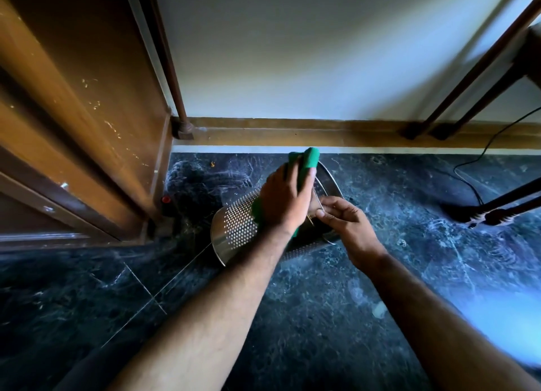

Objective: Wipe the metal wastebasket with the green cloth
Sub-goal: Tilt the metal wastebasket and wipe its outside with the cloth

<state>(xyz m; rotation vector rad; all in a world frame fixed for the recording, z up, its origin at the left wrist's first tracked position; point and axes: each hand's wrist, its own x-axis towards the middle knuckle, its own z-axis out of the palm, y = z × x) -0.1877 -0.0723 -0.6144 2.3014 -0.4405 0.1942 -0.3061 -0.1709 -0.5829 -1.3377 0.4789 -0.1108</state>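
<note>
A perforated metal wastebasket (234, 229) lies tilted on the dark marble floor, its base toward me on the left and its open rim pointing away to the right. My left hand (285, 203) presses a folded green cloth (307, 160) against the basket's upper side near the rim; part of the cloth sticks out past my fingers and a bit shows under my palm. My right hand (348, 223) grips the basket's rim on the right side with thumb and fingers pinched on the edge.
A brown wooden door and frame (73, 127) stand at the left, with a small red-topped doorstop (166, 199) at its foot. Chair legs (456, 97) and a black cable (483, 156) are at the right. A wall with a brown skirting (292, 130) runs behind.
</note>
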